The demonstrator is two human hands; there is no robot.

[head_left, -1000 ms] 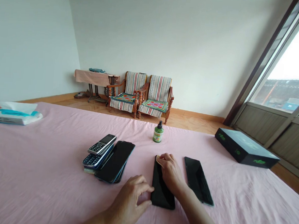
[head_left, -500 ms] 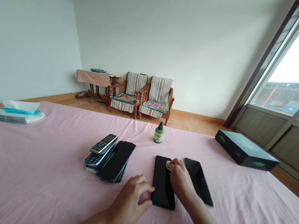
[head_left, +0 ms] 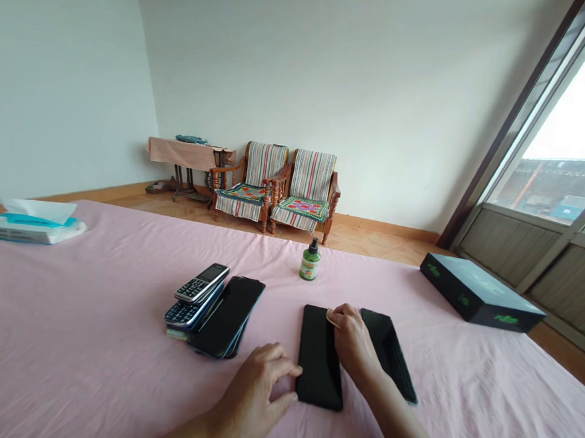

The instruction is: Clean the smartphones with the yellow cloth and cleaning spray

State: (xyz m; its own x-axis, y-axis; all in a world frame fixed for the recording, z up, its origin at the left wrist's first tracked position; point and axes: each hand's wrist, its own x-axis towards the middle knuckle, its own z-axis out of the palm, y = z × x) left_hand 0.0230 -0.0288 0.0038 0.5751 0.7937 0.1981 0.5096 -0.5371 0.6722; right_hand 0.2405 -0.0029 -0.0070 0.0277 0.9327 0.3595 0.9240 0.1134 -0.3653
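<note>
A black phone (head_left: 316,361) lies face up on the pink cloth (head_left: 86,365). My right hand (head_left: 354,337) pinches a small pale pad (head_left: 334,317) against the top right of its screen. At the phone's lower left edge, my left hand (head_left: 263,390) rests with thumb and forefinger apart, fingertips touching the side, nothing held. Just right of my right hand is a second dark phone (head_left: 388,352). Left of my hands are a pile of black smartphones (head_left: 228,318) and a stack of keypad phones (head_left: 202,284).
A green spray bottle (head_left: 310,260) stands beyond the phones. The black box (head_left: 482,292) lies at the right, a tissue pack (head_left: 32,221) at the far left. Past the cloth's far edge are two wooden chairs (head_left: 305,186) and a covered sewing table (head_left: 182,151).
My right hand has shifted slightly up the phone with the pad, toward its top edge. My left hand stays in place.
</note>
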